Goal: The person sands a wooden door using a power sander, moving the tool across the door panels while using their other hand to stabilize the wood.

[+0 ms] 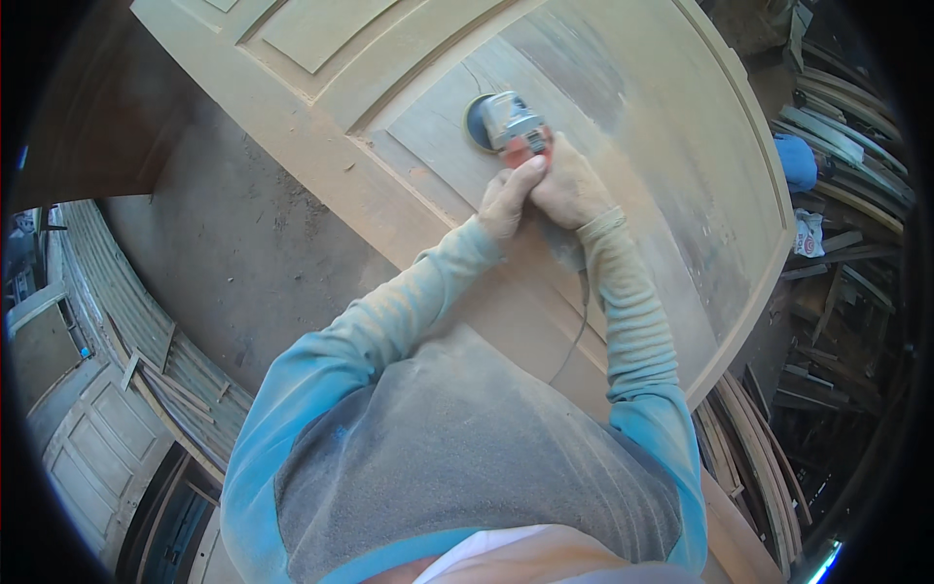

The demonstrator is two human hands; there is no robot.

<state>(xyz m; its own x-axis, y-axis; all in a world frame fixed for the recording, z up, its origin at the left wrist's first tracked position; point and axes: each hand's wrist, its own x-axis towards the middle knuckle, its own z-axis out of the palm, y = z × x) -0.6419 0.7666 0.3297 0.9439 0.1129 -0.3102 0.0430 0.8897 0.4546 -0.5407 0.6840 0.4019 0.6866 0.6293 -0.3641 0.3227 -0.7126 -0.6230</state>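
Both my hands are closed around an angle grinder [513,119] with an orange-red and grey body. Its round disc [476,125], dark with a yellowish rim, lies against a raised panel of a wooden panel door [671,117]. My left hand [508,198] grips the tool's near side, its thumb over the orange-red part. My right hand [572,185] wraps the body from the right, hiding most of the rear. A thin power cord [584,321] runs from below my right wrist toward my body. Pale dust coats the door, my hands and my sleeves.
Stacked wood strips [846,146] lie beyond the door's right edge, with a blue object [796,163] among them. To the left are a dusty floor [243,224], corrugated sheets [146,282] and an old white panel door [102,438]. More planks [744,438] are at lower right.
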